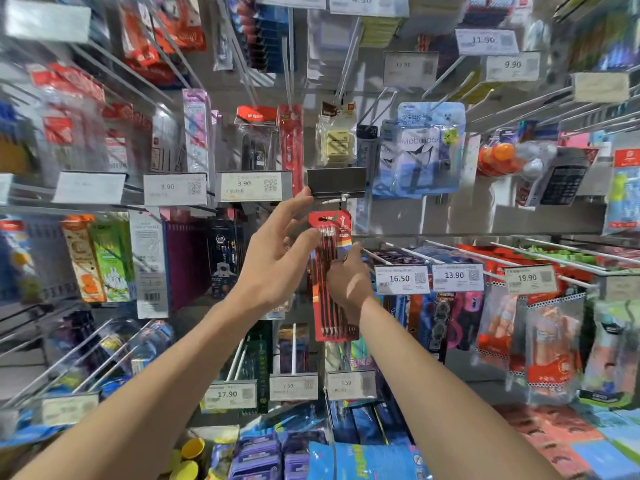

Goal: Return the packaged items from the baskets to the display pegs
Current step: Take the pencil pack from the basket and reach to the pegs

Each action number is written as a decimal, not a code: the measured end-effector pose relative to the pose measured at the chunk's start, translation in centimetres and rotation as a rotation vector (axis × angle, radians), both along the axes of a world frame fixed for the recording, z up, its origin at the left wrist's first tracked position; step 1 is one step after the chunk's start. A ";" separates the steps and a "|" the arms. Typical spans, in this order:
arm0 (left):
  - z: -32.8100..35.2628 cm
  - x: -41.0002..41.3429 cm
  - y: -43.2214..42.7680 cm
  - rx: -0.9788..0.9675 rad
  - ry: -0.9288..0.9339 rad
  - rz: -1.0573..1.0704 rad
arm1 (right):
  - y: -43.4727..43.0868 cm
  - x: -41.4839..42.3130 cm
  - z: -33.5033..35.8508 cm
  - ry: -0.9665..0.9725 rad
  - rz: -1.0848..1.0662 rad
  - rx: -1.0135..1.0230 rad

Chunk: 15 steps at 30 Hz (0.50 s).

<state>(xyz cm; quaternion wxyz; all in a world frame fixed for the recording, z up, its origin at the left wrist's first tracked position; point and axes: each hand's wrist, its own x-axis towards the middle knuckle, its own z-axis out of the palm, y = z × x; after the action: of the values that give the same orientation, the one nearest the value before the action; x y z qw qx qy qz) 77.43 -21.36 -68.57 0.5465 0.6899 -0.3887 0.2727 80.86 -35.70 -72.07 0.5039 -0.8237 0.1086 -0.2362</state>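
Note:
A red pack of dark pencils [330,271] stands upright in front of the display wall, its hang hole just below the tip of a white peg [334,199]. My right hand [348,280] grips the pack at its right edge near the middle. My left hand [277,258] is spread open at the pack's left side, with its thumb touching the pencils' top ends and its fingertips up near a black blank tag holder [336,181] above the peg. No basket is in view.
Pegs with hanging packages and price tags fill the wall on all sides. Tags reading 16.50 [401,279] and 13.90 [456,276] stick out just right of my right hand. A blue ID card pack [426,150] hangs upper right. Stacked goods lie on the bottom shelf [363,459].

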 end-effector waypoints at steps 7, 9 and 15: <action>-0.2 0.6 0.5 0.043 -0.036 0.018 | 0.2 2.2 0.3 0.133 -0.038 -0.196; -0.1 0.7 0.5 0.056 -0.036 0.022 | 0.2 2.4 0.4 0.183 -0.039 -0.203; -0.2 0.2 0.6 0.066 -0.006 0.004 | -0.3 1.8 0.0 0.234 -0.043 -0.141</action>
<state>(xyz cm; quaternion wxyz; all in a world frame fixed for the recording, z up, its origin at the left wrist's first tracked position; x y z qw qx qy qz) 77.68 -20.76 -68.75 0.5215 0.7076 -0.3976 0.2629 82.65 -35.97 -72.03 0.4233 -0.8765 0.1675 -0.1565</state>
